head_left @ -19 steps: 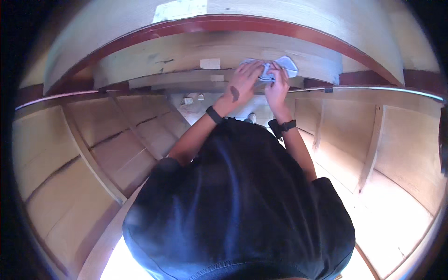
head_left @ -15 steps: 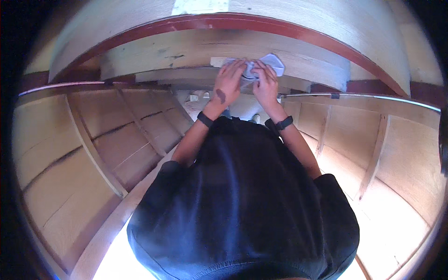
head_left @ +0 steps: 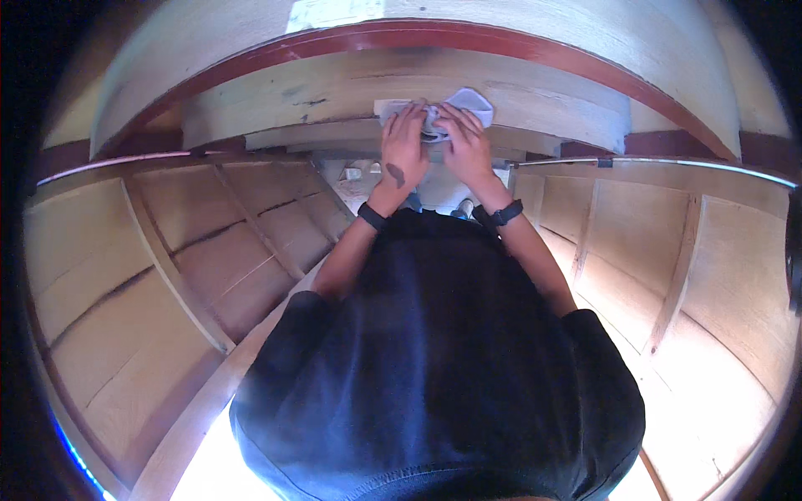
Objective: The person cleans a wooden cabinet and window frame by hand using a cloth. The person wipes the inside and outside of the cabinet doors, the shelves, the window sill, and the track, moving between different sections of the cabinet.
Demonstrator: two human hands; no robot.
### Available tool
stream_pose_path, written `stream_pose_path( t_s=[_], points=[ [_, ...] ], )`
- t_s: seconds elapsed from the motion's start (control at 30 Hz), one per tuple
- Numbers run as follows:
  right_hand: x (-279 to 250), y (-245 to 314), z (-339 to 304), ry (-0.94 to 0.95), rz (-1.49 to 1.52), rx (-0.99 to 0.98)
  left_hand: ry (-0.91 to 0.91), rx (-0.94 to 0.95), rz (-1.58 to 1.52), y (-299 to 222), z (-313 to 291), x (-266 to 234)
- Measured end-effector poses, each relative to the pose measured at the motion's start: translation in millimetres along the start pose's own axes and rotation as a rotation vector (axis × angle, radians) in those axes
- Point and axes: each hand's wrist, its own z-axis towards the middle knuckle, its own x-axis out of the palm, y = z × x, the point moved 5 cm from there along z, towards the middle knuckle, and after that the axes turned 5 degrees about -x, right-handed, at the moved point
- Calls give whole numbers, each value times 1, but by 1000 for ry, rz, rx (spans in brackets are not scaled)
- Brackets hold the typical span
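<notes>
At the wooden ledge in front of me, both hands are close together on a small pale lilac cloth item [head_left: 474, 103] with folded edges. My left hand [head_left: 404, 138] has its fingers bent over the cloth's left part. On the other side, my right hand [head_left: 466, 144] curls its fingers onto the middle, and a rounded flap sticks out beyond them. The fingers cover much of the cloth, so its exact kind cannot be made out. Dark bands circle both wrists.
A red-brown strip [head_left: 401, 33] curves across the pale wooden boards ahead. Framed wooden panels flank me at left [head_left: 200, 242] and right [head_left: 635, 225]. A white patch [head_left: 334, 12] lies at the top. Below the hands, small pale items [head_left: 351, 173] and a shoe [head_left: 464, 209] show on the floor.
Both hands and the cloth sit slightly further left in view, with the right hand closer to the left. The cloth stays between the fingers, its flap still at the right.
</notes>
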Motion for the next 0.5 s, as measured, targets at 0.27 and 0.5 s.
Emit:
stream_pose_path(
  t_s=[0.27, 0.5],
  points=[
    [-97, -57, -57, -175, -214, 201, 262, 293, -124, -89, 22, 71],
    [-97, -49, -56, -265, -271, 303, 289, 326, -154, -93, 30, 75]
  ],
)
